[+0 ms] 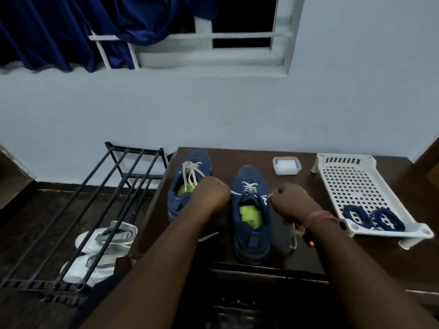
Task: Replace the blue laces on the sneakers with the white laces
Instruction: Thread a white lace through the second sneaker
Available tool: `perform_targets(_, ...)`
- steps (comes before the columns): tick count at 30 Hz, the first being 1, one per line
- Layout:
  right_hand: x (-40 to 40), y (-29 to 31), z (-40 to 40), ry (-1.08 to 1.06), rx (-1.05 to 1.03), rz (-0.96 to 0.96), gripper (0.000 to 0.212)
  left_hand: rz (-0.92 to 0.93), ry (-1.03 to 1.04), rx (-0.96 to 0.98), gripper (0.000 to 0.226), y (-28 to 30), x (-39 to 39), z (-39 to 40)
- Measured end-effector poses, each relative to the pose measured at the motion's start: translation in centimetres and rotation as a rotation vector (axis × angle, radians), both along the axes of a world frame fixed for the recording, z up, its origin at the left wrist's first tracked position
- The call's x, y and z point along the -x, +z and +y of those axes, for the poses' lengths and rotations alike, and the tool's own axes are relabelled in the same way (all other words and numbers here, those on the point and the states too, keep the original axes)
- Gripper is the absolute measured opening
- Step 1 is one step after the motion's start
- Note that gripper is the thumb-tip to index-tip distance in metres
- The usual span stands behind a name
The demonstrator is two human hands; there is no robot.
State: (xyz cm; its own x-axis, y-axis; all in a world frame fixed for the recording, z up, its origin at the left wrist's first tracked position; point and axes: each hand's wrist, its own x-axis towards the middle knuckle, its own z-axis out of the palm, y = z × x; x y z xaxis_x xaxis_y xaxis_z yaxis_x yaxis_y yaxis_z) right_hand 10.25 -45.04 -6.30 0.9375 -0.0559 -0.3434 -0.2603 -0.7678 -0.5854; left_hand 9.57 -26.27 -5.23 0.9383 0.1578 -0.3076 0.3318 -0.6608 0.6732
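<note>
Two blue sneakers stand on a dark wooden table (297, 245), toes pointing away from me. The left sneaker (187, 184) carries a white lace through its eyelets with loose ends. The right sneaker (251, 214) has a white lace (249, 187) through its lower eyelets. My left hand (211, 194) grips one end of that lace at the shoe's left side. My right hand (293, 200) pinches the other end at the shoe's right side. Both ends are drawn outward. Two coiled blue laces (373, 218) lie in a white perforated tray (354, 181) on the right.
A small clear lidded box (286, 165) sits behind the right sneaker. A black metal shoe rack (95, 210) stands left of the table with white shoes (104, 248) under it. A wall and window are behind.
</note>
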Motion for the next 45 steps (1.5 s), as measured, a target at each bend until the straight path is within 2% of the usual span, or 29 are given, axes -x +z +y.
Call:
perform_targets(5,1.2,3.4,0.7,-0.015,-0.207,-0.068,0.016,-0.114,-0.037,0.192,0.021,3.7,1.4,-2.0)
perform_targets(9,2.3,9.7,1.5,0.059,-0.306,-0.029,0.017,-0.101,-0.139,0.167,0.028,9.4,1.9,-3.2)
perform_targets(13,1.8,14.6,1.6,0.009,-0.440,0.051,0.029,-0.103,-0.187,0.188,0.024,14.4,2.1,-3.4)
perform_targets(18,3.5,20.0,1.2,-0.076,-0.655,0.134,0.024,-0.039,-0.122,0.455,0.034,19.9,3.7,-3.2)
perform_targets(22,5.1,22.5,-0.1,-0.102,-0.957,0.211,0.038,0.033,-0.099,0.702,0.048,22.4,5.0,-1.7)
perform_targets(24,5.5,22.7,-0.9,-0.075,-1.014,0.197,0.043,0.053,-0.134,0.801,0.055,22.7,5.3,-0.9)
perform_targets(28,5.9,22.8,-1.4,-0.086,-1.020,0.030,0.026,-0.039,-0.140,0.773,0.034,22.4,5.2,-0.6)
perform_targets(30,5.8,23.0,-1.3,-0.069,-0.863,-0.072,0.020,-0.129,-0.132,0.678,0.027,22.0,4.9,-0.8)
perform_targets(33,5.4,23.0,-0.8,-0.054,-0.572,-0.292,0.020,-0.293,-0.141,0.403,0.030,21.8,4.2,-1.6)
perform_targets(35,4.8,22.8,-0.3,-0.055,-0.478,-0.443,0.020,-0.401,-0.125,0.294,0.029,21.6,3.7,-2.2)
perform_targets(41,3.3,22.1,2.0,-0.133,-0.742,-0.639,0.013,-0.623,0.019,0.500,0.008,21.2,1.7,-3.4)
perform_targets(45,2.5,21.9,2.8,-0.222,-0.850,-0.659,0.007,-0.648,0.074,0.567,0.001,21.4,0.8,-3.4)
